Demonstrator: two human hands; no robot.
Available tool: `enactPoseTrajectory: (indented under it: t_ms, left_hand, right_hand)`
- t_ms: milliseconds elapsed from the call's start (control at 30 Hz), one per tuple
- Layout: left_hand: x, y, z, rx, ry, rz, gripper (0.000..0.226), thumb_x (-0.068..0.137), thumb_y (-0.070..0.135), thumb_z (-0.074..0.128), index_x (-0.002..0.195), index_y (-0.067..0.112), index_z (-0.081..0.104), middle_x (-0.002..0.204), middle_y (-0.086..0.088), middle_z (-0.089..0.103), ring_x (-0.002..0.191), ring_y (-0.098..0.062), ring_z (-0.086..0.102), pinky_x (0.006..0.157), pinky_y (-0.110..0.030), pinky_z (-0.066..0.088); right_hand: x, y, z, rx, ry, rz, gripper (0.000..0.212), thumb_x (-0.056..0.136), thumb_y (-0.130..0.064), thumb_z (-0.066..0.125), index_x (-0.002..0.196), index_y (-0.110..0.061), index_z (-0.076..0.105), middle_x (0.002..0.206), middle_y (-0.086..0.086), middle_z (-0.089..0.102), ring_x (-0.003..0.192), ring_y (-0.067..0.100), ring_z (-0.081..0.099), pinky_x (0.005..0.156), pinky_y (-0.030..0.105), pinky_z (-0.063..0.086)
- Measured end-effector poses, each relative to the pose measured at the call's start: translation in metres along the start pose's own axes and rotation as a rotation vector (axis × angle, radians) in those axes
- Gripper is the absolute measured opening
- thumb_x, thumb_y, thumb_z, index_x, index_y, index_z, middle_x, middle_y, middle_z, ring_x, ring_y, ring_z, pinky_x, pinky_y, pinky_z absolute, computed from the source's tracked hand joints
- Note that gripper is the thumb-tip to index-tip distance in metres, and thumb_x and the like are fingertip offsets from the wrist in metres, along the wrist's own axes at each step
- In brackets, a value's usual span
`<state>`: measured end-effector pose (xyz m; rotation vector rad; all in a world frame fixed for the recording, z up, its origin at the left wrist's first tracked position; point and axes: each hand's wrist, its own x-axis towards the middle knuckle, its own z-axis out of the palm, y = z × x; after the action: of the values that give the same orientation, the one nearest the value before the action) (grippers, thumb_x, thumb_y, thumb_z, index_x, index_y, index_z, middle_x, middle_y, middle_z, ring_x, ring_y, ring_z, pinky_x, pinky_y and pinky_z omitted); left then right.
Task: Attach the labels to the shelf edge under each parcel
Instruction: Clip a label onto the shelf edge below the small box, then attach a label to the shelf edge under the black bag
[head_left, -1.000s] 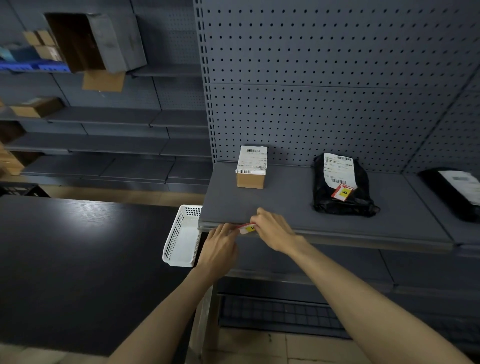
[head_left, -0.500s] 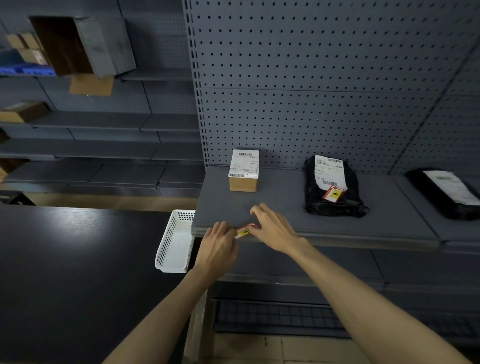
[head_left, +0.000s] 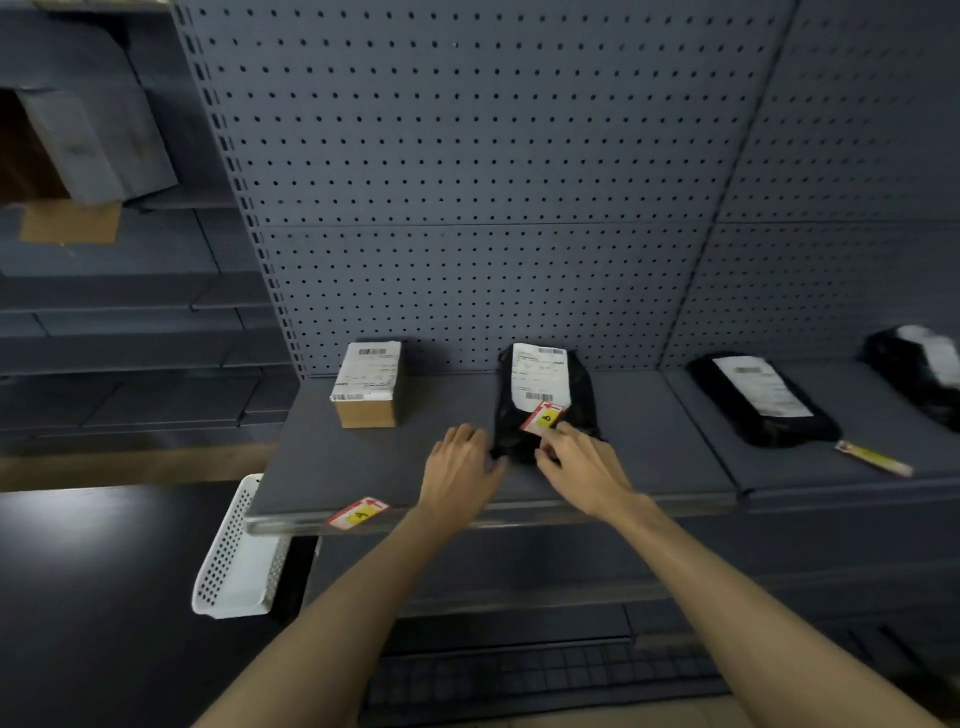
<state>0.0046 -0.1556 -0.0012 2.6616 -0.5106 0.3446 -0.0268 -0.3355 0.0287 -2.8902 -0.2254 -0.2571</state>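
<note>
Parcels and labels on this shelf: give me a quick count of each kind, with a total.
Cardboard box parcels: 1
Black bag parcels: 3, the last cut off by the frame edge
Red and yellow labels: 3, one at the shelf edge, one on the middle bag, one lying loose by the third parcel
Total: 7
</note>
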Motion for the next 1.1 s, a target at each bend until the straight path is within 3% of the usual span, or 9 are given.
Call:
enactPoseTrajectory:
  t_ms: [133, 333, 467, 633, 767, 867, 933, 1000, 1100]
  left_hand:
    - [0.044, 0.038, 0.022, -0.032, -0.042, -0.163, 0.038, 0.090, 0.044, 0.059, 0.107, 0.011, 0.062, 0.110, -0.008, 0.060, 0.106, -0.027, 0.053, 0.085, -0.042, 0.048]
    - [0.088, 0.073, 0.048, 0.091, -0.088, -0.380, 0.054, 0.089, 0.055, 0.054, 0.102, 0.004, 0.064, 0.114, -0.015, 0.059, 0.111, -0.034, 0.051, 0.089, -0.047, 0.045]
    - [0.092, 0.083, 0.057, 0.128, -0.094, -0.418, 0.048, 0.084, 0.049, 0.065, 0.103, 0.005, 0.061, 0.113, -0.014, 0.059, 0.110, -0.033, 0.051, 0.091, -0.045, 0.043]
    - [0.090, 0.090, 0.056, -0.119, -0.045, -0.478, 0.020, 0.085, 0.025, 0.067, 0.099, 0.011, 0.063, 0.104, -0.009, 0.068, 0.097, -0.029, 0.061, 0.088, -0.042, 0.049]
    - [0.084, 0.095, 0.044, -0.264, 0.064, -0.386, 0.007, 0.083, 0.015, 0.069, 0.089, 0.017, 0.066, 0.091, -0.001, 0.072, 0.086, -0.021, 0.067, 0.080, -0.040, 0.056]
    - [0.072, 0.101, 0.032, -0.424, 0.020, -0.316, 0.014, 0.081, 0.014, 0.073, 0.080, 0.025, 0.064, 0.083, 0.006, 0.070, 0.080, -0.012, 0.066, 0.072, -0.034, 0.057]
    - [0.062, 0.103, 0.027, -0.495, -0.034, -0.287, 0.018, 0.080, 0.013, 0.074, 0.077, 0.027, 0.064, 0.082, 0.006, 0.070, 0.079, -0.009, 0.066, 0.069, -0.029, 0.056]
    - [0.050, 0.104, 0.026, -0.534, -0.071, -0.256, 0.014, 0.079, 0.011, 0.075, 0.078, 0.023, 0.067, 0.079, 0.005, 0.070, 0.075, -0.007, 0.067, 0.067, -0.024, 0.054]
    - [0.030, 0.102, 0.028, -0.535, -0.094, -0.249, 0.011, 0.078, 0.013, 0.076, 0.080, 0.020, 0.068, 0.077, 0.007, 0.069, 0.071, -0.004, 0.065, 0.062, -0.016, 0.050]
  right_hand:
    - [-0.006, 0.058, -0.010, -0.016, -0.006, 0.028, 0.023, 0.098, -0.030, 0.046, 0.094, -0.013, 0.060, 0.100, 0.004, 0.059, 0.080, 0.026, 0.064, 0.066, 0.038, 0.052]
    - [-0.006, 0.117, -0.015, 0.011, -0.031, 0.010, 0.024, 0.098, -0.031, 0.048, 0.092, -0.011, 0.059, 0.099, 0.005, 0.058, 0.078, 0.027, 0.062, 0.067, 0.038, 0.052]
    - [-0.002, 0.142, -0.013, 0.045, -0.030, -0.019, 0.026, 0.098, -0.034, 0.048, 0.092, -0.011, 0.060, 0.098, 0.005, 0.058, 0.075, 0.025, 0.062, 0.065, 0.038, 0.052]
    - [0.004, 0.153, -0.012, 0.082, -0.026, -0.063, 0.030, 0.096, -0.041, 0.050, 0.084, -0.014, 0.056, 0.092, 0.002, 0.056, 0.073, 0.021, 0.059, 0.061, 0.034, 0.046]
    - [0.013, 0.149, -0.017, 0.125, 0.027, -0.117, 0.024, 0.096, -0.039, 0.052, 0.100, -0.016, 0.055, 0.102, 0.002, 0.057, 0.083, 0.020, 0.060, 0.061, 0.030, 0.043]
    - [0.020, 0.144, -0.024, 0.236, 0.036, -0.161, 0.040, 0.094, -0.037, 0.057, 0.128, -0.019, 0.044, 0.128, 0.003, 0.050, 0.100, 0.020, 0.059, 0.066, 0.030, 0.044]
    - [0.021, 0.139, -0.028, 0.329, -0.014, -0.180, 0.049, 0.094, -0.034, 0.059, 0.136, -0.021, 0.038, 0.137, 0.000, 0.045, 0.105, 0.018, 0.058, 0.071, 0.030, 0.044]
    - [0.020, 0.136, -0.029, 0.379, -0.059, -0.170, 0.045, 0.094, -0.032, 0.059, 0.134, -0.021, 0.044, 0.131, -0.002, 0.049, 0.104, 0.017, 0.058, 0.073, 0.029, 0.044]
    - [0.012, 0.131, -0.027, 0.413, -0.069, -0.163, 0.016, 0.092, -0.027, 0.062, 0.108, -0.022, 0.060, 0.103, -0.005, 0.058, 0.087, 0.013, 0.059, 0.068, 0.028, 0.045]
